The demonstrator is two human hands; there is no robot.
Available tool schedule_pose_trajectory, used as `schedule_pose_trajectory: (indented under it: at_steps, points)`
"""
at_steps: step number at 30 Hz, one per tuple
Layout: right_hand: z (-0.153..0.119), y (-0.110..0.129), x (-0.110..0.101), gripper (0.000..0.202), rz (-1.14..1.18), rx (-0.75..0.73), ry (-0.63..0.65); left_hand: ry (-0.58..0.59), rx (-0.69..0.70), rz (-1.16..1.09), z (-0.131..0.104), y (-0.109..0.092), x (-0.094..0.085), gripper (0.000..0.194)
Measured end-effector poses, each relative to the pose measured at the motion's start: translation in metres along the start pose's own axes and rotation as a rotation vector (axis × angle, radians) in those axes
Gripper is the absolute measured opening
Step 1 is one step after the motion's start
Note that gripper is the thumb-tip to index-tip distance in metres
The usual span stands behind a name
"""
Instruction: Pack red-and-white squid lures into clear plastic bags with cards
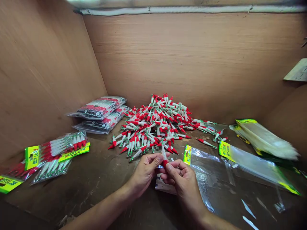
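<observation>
Between my two hands, a red and white lure (164, 154) stands nearly upright, its red end down. My left hand (147, 167) pinches it from the left with thumb and fingers. On the other side, my right hand (181, 175) grips the red end between thumb and fingers. Beneath the hands lies a small white patterned piece (164, 186), partly covered by them. Just beyond is a large pile of red and white lures (155, 123) with green hooks. An open-looking clear bag (203, 166) with a yellow-green header lies flat by my right hand.
Filled lure packets (57, 150) lie at the left, with stacked filled bags (100, 110) behind them. At the right are another clear bag (254, 163) and a stack of header bags (268, 137). White scraps (248, 208) lie near the front right. Wooden walls (179, 57) enclose the table.
</observation>
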State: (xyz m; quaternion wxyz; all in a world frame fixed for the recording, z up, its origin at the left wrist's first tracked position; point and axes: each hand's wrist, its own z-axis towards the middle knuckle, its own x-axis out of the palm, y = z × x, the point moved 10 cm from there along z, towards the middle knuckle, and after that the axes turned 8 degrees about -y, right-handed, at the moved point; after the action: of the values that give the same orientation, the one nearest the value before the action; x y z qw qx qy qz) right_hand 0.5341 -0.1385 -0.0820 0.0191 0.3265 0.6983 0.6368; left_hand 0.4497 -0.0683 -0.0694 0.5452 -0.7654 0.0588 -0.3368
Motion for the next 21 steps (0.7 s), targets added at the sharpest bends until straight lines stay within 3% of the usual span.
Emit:
schedule_pose_trajectory:
  at_steps: [10,21]
  points:
    - [-0.0009,0.0056,-0.0018,0.034,-0.039,-0.067,0.002,0.067,0.007,0.020,-0.0045,-0.0031,0.0062,0.037]
    - [-0.0020,0.0091,-0.0009,0.034,-0.044,-0.080,-0.004,0.050,0.005,-0.025,-0.0037,-0.0034,0.0063,0.036]
